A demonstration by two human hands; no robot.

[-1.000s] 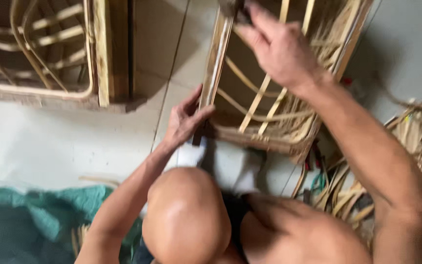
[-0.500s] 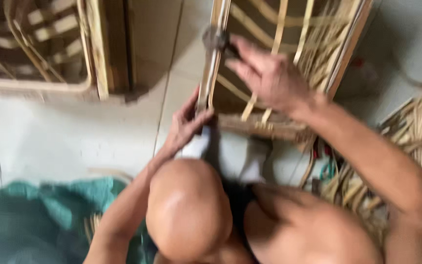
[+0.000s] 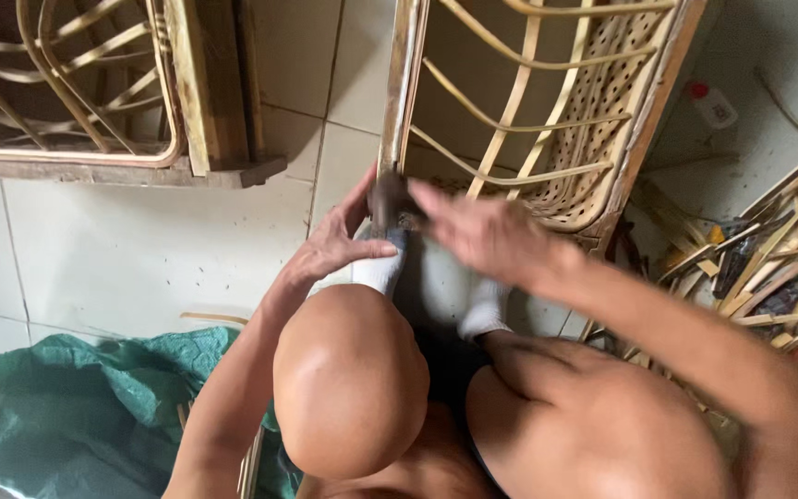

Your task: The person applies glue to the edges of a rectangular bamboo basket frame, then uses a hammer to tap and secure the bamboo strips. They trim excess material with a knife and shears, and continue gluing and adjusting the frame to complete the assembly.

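Looking down past bare knees, we see the left hand [image 3: 339, 245] pressed against the lower end of a pale rattan frame [image 3: 399, 83], fingers curled loosely round its smooth upright rail rather than clenched. Our right hand [image 3: 477, 231] reaches across from the other side and closes on a small dark tool [image 3: 388, 199], blurred, held right at the same rail near the frame's bottom corner; its exact shape we cannot tell. That frame leans on the tiled floor [image 3: 113, 249], with thin curved canes bowing across it and a panel of open woven cane [image 3: 602, 120] along its right edge. White socks [image 3: 380, 273] sit just below both hands. Nearby lie a second wooden frame [image 3: 205, 92] with looping cane, a crumpled green mesh sack [image 3: 66, 407], and a heap of flat split strips [image 3: 768, 268].
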